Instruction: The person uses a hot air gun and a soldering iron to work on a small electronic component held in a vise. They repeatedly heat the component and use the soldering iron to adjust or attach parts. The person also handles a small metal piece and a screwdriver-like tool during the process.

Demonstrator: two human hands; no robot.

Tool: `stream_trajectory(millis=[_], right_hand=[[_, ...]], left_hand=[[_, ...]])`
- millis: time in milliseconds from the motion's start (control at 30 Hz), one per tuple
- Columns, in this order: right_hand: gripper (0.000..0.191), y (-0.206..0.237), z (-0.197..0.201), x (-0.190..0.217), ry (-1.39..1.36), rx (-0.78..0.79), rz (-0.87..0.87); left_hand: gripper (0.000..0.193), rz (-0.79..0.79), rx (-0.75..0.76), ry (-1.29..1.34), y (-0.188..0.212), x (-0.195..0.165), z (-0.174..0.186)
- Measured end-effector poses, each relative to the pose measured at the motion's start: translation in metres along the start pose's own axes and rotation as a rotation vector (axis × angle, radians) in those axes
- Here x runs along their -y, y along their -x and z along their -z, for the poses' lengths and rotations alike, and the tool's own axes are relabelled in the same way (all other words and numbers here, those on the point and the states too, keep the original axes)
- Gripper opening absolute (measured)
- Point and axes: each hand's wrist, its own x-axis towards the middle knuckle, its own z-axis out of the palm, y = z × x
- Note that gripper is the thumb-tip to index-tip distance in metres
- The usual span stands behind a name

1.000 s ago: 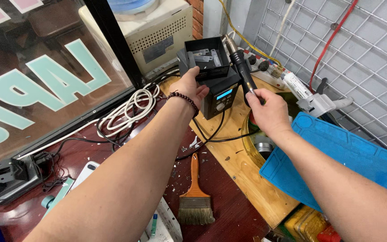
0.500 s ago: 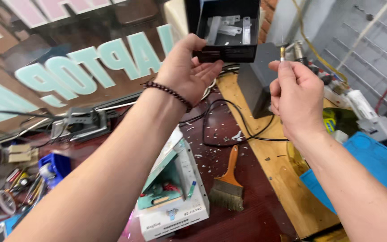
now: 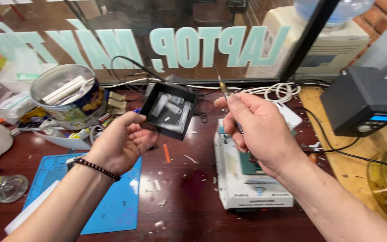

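My left hand (image 3: 121, 142) holds a small open black box (image 3: 169, 110) by its lower left corner, tilted toward me. Several small pale parts lie inside it. My right hand (image 3: 256, 132) pinches a thin metal tool (image 3: 221, 82), its fine tip pointing up, a little to the right of the box. A dark bead bracelet (image 3: 96, 167) circles my left wrist. Both hands hover above a dark red worktable (image 3: 189, 197).
A blue work mat (image 3: 113, 206) lies under my left arm. A white box (image 3: 247, 188) sits under my right hand. A round tin (image 3: 68, 96) stands at left, a black soldering station (image 3: 363, 103) on a wooden board at right. A glass window runs along the back.
My view has swung left across the bench, so the soldering station now sits at the far right. The black box is now tilted with its open side facing me, and both hands have lowered.
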Motion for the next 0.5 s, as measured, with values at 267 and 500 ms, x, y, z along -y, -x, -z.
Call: stream_trajectory(millis=[267,500], right_hand=[[0.026,-0.010,-0.104,-0.071,0.104,-0.122,-0.186],[0.026,-0.011,-0.122,-0.120,0.144,-0.163,-0.417]], left_hand=[[0.018,0.089,-0.120,-0.086,-0.024,0.021,0.156],[0.020,0.235,-0.121,-0.116,-0.023,0.065,0.215]])
